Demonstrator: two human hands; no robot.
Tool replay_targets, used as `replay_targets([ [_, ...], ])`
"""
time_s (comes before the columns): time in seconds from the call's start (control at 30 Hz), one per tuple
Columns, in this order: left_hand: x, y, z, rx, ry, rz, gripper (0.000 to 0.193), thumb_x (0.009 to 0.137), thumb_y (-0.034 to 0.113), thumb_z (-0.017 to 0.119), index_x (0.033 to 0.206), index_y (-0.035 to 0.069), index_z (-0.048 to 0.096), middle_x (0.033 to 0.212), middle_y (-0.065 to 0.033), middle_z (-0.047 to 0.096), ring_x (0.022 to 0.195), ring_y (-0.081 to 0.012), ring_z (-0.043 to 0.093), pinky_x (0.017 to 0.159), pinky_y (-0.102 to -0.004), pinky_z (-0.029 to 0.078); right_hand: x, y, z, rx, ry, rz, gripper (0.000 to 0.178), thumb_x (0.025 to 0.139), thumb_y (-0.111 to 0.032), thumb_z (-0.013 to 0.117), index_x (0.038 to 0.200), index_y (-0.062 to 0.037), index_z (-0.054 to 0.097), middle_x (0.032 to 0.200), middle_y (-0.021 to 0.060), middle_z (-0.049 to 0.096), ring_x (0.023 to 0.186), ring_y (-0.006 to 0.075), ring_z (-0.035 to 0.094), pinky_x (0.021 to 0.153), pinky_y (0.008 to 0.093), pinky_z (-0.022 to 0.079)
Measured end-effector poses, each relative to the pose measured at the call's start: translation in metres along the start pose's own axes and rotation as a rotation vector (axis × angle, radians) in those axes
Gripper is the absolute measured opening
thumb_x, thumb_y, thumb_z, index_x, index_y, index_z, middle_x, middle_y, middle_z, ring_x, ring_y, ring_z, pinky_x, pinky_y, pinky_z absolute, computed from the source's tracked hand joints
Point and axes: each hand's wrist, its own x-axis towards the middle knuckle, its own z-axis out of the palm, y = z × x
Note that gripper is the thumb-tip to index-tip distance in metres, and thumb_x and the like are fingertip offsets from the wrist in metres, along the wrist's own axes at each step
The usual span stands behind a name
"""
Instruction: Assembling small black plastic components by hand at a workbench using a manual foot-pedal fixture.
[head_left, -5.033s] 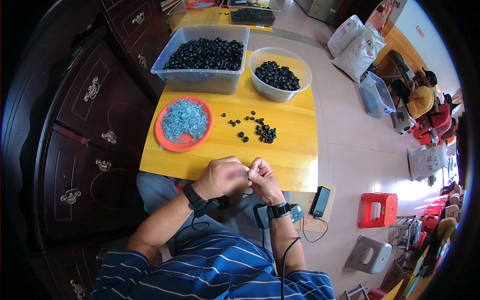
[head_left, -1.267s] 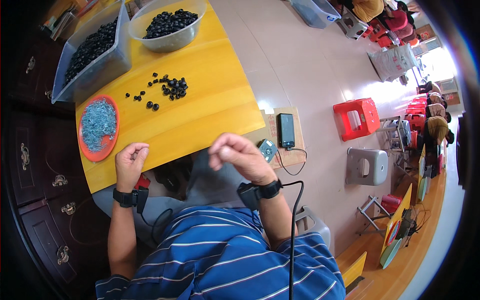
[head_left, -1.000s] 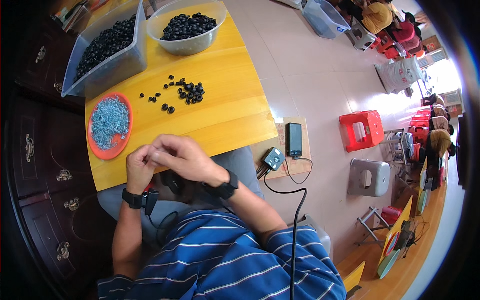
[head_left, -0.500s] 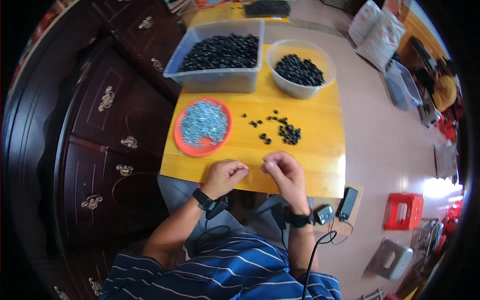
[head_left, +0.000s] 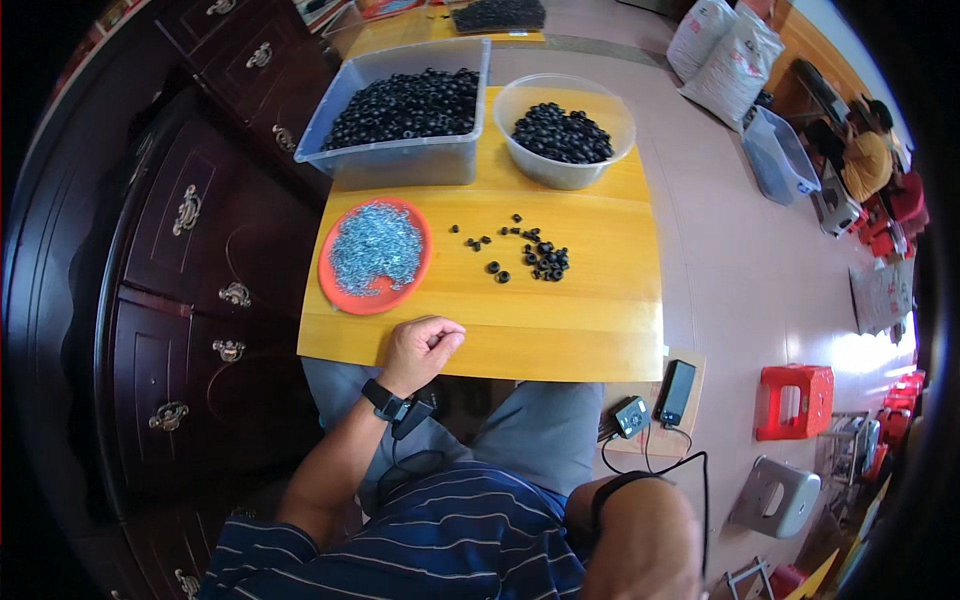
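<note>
My left hand rests at the near edge of the yellow table, its fingers curled and the thumb pressed to the index finger. Whatever it may pinch is hidden. Just beyond it stands an orange plate heaped with small silvery metal pieces. Small black ring-like parts lie loose on the table, right of the plate. My right hand is off the table, raised close at the lower right and blurred; its fingers do not show.
A clear rectangular bin and a round clear tub, both with black parts, stand at the back of the table. Dark cabinets line the left. On the right are a phone, cabled device, red stool and grey stool.
My right hand has left the table edge and swung back toward me, to the lower right. My left hand stays near the table's front edge. The whole view has shifted slightly.
</note>
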Motion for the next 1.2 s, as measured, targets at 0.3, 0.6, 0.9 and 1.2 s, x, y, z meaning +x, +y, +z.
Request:
replay_targets([
  [0.3,-0.001,-0.011,0.004,-0.014,0.041,-0.006,0.007,0.084,0.006,0.069,0.088,0.000,0.070,0.068,-0.0029,0.064,0.058,-0.0066,0.056,0.054,-0.0230,0.044,0.014,-0.067,0.016,-0.376,-0.154,-0.134,0.021,0.095,-0.023,0.050,0.094,-0.0064,0.062,0.079,0.0017,0.057,0.071,0.0214,0.059,0.064,0.0369,0.047],
  [0.6,-0.004,-0.005,0.003,0.004,0.028,-0.020,0.007,0.084,0.007,0.070,0.088,0.001,0.069,0.068,-0.0010,0.062,0.057,-0.0059,0.053,0.053,-0.0227,0.042,-0.098,-0.035,0.006,-0.750,1.306,0.233,0.019,0.087,-0.013,0.068,0.076,0.0011,0.064,0.074,0.0094,0.063,0.061,0.0203,0.060,0.060,0.0306,0.049],
  [0.9,-0.009,0.002,0.000,0.065,0.054,0.001,0.008,0.084,0.008,0.069,0.088,0.001,0.069,0.072,-0.0052,0.066,0.057,-0.0110,0.059,0.054,-0.0254,0.046,-0.204,0.031,-0.030,-1.615,1.637,1.553,0.010,0.079,-0.012,0.070,0.087,-0.0073,0.066,0.077,0.0121,0.066,0.072,0.0304,0.065,0.063,0.0381,0.051],
  [1.2,-0.009,-0.003,0.001,0.031,0.094,0.041,0.008,0.085,0.009,0.068,0.087,0.001,0.068,0.073,-0.0075,0.067,0.061,-0.0138,0.063,0.057,-0.0270,0.048,-0.206,0.049,-0.048,-1.632,1.579,1.621,0.013,0.077,-0.015,0.071,0.086,-0.0071,0.066,0.079,0.0110,0.066,0.074,0.0291,0.065,0.064,0.0393,0.052],
])
